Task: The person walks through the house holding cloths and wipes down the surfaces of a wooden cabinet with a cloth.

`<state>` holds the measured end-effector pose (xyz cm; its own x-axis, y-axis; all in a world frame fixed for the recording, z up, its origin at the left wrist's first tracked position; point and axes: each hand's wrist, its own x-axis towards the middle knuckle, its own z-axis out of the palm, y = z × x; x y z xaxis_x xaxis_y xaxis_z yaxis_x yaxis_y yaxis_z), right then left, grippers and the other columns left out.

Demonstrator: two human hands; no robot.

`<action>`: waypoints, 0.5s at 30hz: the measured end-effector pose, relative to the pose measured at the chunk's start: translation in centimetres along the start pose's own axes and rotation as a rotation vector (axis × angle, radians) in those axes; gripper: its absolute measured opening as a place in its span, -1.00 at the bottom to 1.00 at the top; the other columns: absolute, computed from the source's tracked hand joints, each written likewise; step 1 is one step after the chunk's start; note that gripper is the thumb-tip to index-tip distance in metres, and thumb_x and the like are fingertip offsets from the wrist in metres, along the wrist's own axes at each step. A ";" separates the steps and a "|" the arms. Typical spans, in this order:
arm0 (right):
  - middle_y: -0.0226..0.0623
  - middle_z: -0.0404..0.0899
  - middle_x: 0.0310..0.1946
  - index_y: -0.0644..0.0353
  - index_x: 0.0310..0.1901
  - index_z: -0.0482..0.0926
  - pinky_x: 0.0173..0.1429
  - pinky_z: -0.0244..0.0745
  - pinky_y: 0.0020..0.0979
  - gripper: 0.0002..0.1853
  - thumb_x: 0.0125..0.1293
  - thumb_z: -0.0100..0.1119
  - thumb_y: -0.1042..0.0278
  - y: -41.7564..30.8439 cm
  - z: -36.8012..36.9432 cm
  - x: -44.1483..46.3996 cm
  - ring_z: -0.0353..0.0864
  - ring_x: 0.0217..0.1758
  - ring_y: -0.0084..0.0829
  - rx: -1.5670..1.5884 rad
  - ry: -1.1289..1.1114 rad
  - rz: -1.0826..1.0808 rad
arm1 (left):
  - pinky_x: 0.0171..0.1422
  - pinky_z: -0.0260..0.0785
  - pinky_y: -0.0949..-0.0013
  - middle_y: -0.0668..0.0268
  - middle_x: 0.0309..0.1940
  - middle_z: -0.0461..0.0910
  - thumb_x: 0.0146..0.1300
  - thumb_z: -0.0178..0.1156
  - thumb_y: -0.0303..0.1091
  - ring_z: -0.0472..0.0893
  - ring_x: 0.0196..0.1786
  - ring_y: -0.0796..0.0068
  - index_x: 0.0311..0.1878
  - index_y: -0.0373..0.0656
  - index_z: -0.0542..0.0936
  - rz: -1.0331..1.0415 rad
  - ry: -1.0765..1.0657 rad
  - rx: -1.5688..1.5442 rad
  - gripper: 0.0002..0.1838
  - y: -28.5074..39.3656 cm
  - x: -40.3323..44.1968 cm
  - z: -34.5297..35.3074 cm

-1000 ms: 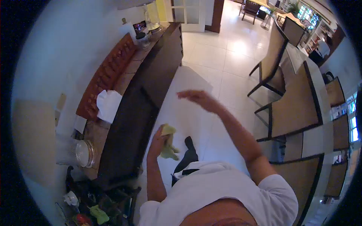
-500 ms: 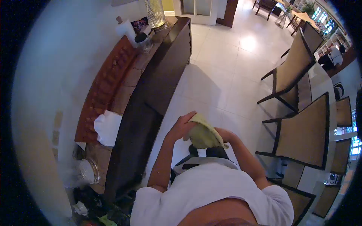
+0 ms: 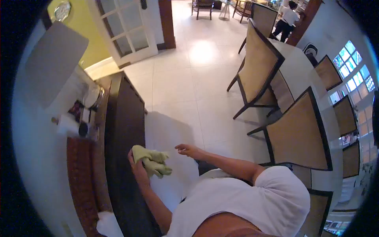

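My left hand (image 3: 138, 170) grips a light green cloth (image 3: 152, 160), which hangs in loose folds over the floor side of a dark wooden sideboard (image 3: 120, 130). The cloth's bunched end points toward my right hand (image 3: 189, 150), which is apart from it and holds nothing. The fingers of that hand are loosely bent and a little apart. Part of my left hand's grip is hidden behind the cloth.
On the sideboard stand a reddish-brown carved wooden piece (image 3: 80, 166), a white paper roll (image 3: 68, 125), a dark-lidded jar (image 3: 83, 129) and a glass vase (image 3: 94, 96). Upholstered chairs (image 3: 298, 136) line a table (image 3: 290, 59) at right. Another person (image 3: 288, 21) stands far back.
My right hand has let go of the cloth and moved away from it. The left hand has carried the cloth left to the sideboard. The view has turned toward the right.
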<state>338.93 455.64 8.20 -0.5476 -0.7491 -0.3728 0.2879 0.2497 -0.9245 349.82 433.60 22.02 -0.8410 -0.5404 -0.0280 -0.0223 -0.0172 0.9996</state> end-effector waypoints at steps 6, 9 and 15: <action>-0.22 0.19 0.35 -0.08 0.35 0.19 0.34 0.12 0.06 -0.27 0.30 -0.23 -0.37 -6.9 -4.7 6.1 0.11 0.42 -0.16 0.168 -0.002 0.155 | 0.40 0.04 0.27 0.16 0.34 0.12 0.20 -0.01 -0.43 0.17 0.37 0.28 0.45 -0.14 -0.08 -0.034 -0.136 -0.084 -0.24 2.7 5.4 8.8; -0.24 0.23 0.33 -0.02 0.35 0.19 0.31 0.20 0.07 -0.24 0.28 -0.25 -0.40 -7.1 -4.3 10.6 0.21 0.37 -0.16 0.446 -0.044 0.232 | 0.42 0.02 0.26 0.15 0.37 0.06 0.18 0.04 -0.45 0.12 0.39 0.27 0.47 -0.13 -0.23 -0.075 -0.238 -0.233 -0.13 2.4 8.4 10.4; -0.14 0.31 0.27 0.11 0.33 0.18 0.32 0.25 0.00 -0.24 0.31 -0.22 -0.34 -9.4 -7.2 15.9 0.35 0.28 -0.13 1.226 -0.406 0.250 | 0.37 0.12 0.15 0.11 0.41 -0.01 0.24 0.13 -0.30 0.11 0.40 0.14 0.46 0.09 -0.03 0.058 -0.200 -0.032 -0.22 -3.8 17.5 6.8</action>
<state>321.91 445.82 10.37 -0.1642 -0.9479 -0.2732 0.9857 -0.1469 -0.0828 331.50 429.86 17.71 -0.9310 -0.3636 0.0336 0.0437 -0.0195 0.9989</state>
